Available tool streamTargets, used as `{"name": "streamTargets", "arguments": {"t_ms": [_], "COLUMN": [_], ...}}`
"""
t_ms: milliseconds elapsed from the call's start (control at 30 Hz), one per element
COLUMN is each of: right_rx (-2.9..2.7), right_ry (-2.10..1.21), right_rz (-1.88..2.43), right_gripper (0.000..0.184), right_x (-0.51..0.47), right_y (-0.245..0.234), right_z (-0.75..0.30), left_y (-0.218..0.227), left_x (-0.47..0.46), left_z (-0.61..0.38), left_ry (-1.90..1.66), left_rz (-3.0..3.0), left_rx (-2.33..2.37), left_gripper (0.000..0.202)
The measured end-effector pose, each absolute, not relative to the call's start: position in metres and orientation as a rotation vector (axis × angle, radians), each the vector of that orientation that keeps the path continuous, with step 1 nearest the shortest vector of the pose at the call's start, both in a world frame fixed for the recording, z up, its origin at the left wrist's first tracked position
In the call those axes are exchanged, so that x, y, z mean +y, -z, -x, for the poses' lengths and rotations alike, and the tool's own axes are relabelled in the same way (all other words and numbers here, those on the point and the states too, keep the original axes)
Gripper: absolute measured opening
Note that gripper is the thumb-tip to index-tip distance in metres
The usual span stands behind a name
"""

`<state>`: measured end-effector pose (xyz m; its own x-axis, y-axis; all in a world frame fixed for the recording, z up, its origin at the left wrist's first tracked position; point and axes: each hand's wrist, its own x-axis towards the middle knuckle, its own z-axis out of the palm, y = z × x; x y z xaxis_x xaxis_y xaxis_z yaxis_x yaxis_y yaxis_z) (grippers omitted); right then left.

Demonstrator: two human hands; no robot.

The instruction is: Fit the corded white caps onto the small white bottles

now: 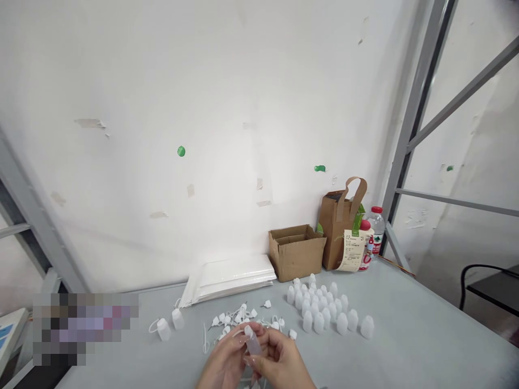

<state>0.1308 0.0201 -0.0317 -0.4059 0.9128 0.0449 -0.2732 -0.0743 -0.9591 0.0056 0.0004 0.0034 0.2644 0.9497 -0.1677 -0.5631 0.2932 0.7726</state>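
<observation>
Closed grip, both hands on one item: L hand and R hand pinch a translucent plastic bottle between them, narrow hold, bottle tilted w/ narrow end up-left. Held low over grey tabletop, at bottom centre of view.

Just past the hands: loose heap of white caps w/ tether strips, nearest both hands, some strips nearly touching L fingers. To L of heap, 2 capped white bottles stand close together, one w/ loop of strip beside it. To R, upright group of white bottles, packed tight at back, looser at front, approx 30, exact count hard.

Back edge, against wall: flat plastic-wrapped white pack, open cardboard box, kraft paper bag w/ handles, printed paper slip hanging on bag front, water bottle w/ red cap behind slip. Grey steel frame up R side, black chair beyond table.
</observation>
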Motion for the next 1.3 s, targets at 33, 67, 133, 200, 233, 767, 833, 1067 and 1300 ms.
{"name": "streamTargets", "arguments": {"t_ms": [33,67,133,200,233,767,833,1067,1300], "right_rx": [-1.283,-1.3,-1.345,-1.415,-1.454,-1.307,-1.276,-1.209,-1.258], "right_ry": [-1.619,-1.583,-1.483,-1.341,-1.273,-1.702,-1.707,-1.685,-1.631], "right_rz": [0.793,0.816,0.868,0.929,0.956,0.666,0.65,0.666,0.712], "right_gripper": [0.041,0.041,0.037,0.026,0.021,0.037,0.034,0.038,0.035], "right_x": [0.019,0.019,0.017,0.015,0.015,0.021,0.021,0.021,0.02], "right_y": [0.032,0.032,0.033,0.033,0.033,0.021,0.024,0.033,0.039], "right_z": [-0.13,-0.13,-0.129,-0.129,-0.129,-0.133,-0.133,-0.129,-0.131], "left_y": [-0.005,-0.006,-0.009,-0.009,-0.009,-0.002,0.002,-0.002,0.002], "left_x": [0.0,-0.001,-0.001,-0.002,-0.001,0.002,0.004,0.0,0.002], "left_z": [-0.006,-0.007,-0.007,-0.007,-0.007,0.002,0.003,0.0,-0.003], "left_ry": [-1.127,-1.126,-1.13,-1.146,-1.158,-1.21,-1.171,-1.15,-1.194], "left_rz": [-0.671,-0.688,-0.719,-0.731,-0.729,-0.697,-0.704,-0.629,-0.579], "left_rx": [0.721,0.74,0.789,0.828,0.84,0.82,0.759,0.708,0.757], "left_gripper": [0.025,0.025,0.025,0.025,0.025,0.038,0.042,0.042,0.033]}}
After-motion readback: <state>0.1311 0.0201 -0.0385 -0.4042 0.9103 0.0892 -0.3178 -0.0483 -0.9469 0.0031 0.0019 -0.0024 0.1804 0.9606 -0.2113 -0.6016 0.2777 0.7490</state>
